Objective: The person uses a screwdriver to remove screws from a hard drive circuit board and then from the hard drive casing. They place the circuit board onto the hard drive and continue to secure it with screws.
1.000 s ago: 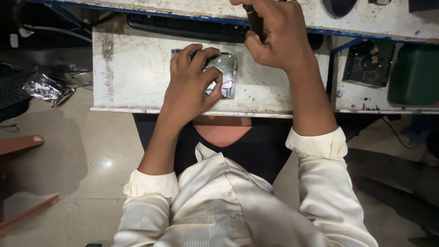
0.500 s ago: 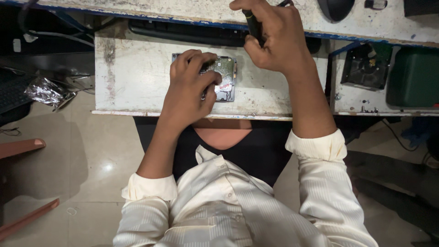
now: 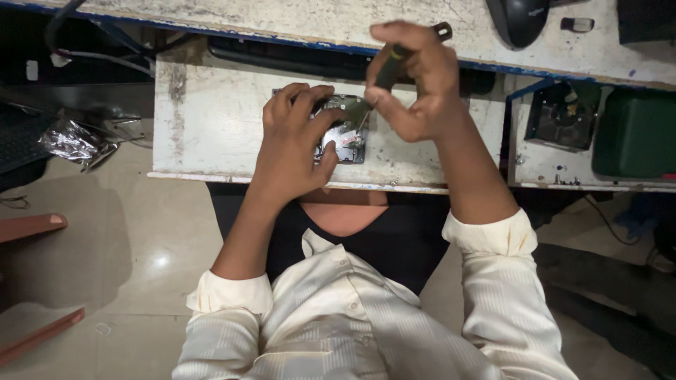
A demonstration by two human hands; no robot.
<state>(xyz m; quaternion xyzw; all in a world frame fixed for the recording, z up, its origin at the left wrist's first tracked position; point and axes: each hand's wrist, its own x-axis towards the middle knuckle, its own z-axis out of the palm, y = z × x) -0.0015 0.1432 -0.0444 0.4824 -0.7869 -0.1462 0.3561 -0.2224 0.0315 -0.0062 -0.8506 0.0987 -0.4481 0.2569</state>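
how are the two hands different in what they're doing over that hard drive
The left hand lies spread, fingers down on the hard drive, pinning it to the pull-out shelf; the right hand is raised above it, curled in a closed grip around a screwdriver. The left hand holds no tool; the right points the screwdriver's tip down at the drive. Both wear rolled-up cream sleeves.

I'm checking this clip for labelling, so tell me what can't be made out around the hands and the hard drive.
Head view only:
- hard drive: largely covered by the left hand.
- screwdriver tip: too small and dim to see where it touches.
- right hand: its grip hides most of the handle.
- mouse: cut off by the top edge.
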